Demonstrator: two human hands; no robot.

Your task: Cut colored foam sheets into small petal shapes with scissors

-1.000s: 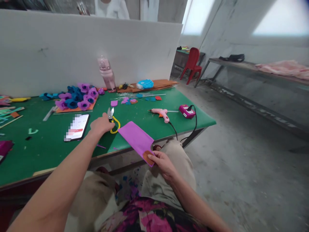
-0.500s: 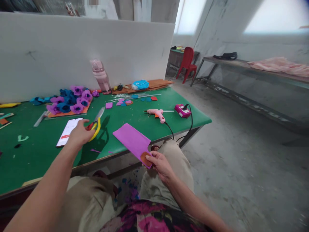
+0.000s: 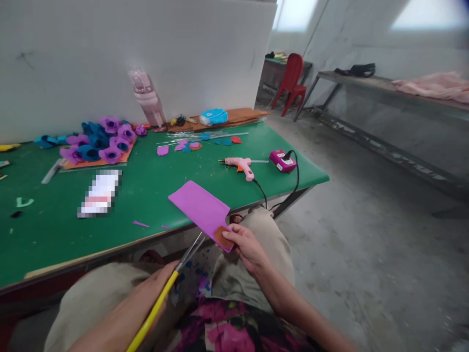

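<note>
My left hand (image 3: 154,288) is closed around a pair of yellow-handled scissors (image 3: 157,308), held low in front of the table. Their blades point up and right, with the tips close to the lower edge of a purple foam sheet (image 3: 198,205); whether they touch it I cannot tell. My right hand (image 3: 247,244) pinches the near right corner of that sheet together with a small brown piece (image 3: 222,238) lying flat on top. The thumb presses on the brown piece, and the other fingers are partly hidden underneath. The far end of the sheet reaches over the table edge.
On the green table (image 3: 154,190) are a pink glue gun (image 3: 240,166), a magenta power socket (image 3: 282,161) with a cable, a phone (image 3: 100,193), purple and blue flowers (image 3: 98,142), cut pieces (image 3: 186,145) and a pink bottle (image 3: 148,100). A white board (image 3: 205,58) stands behind.
My left hand has brought the scissors from beside the phone down and right, near the purple sheet. My right hand keeps hold of the sheet and brown piece. The view has tilted slightly downward.
</note>
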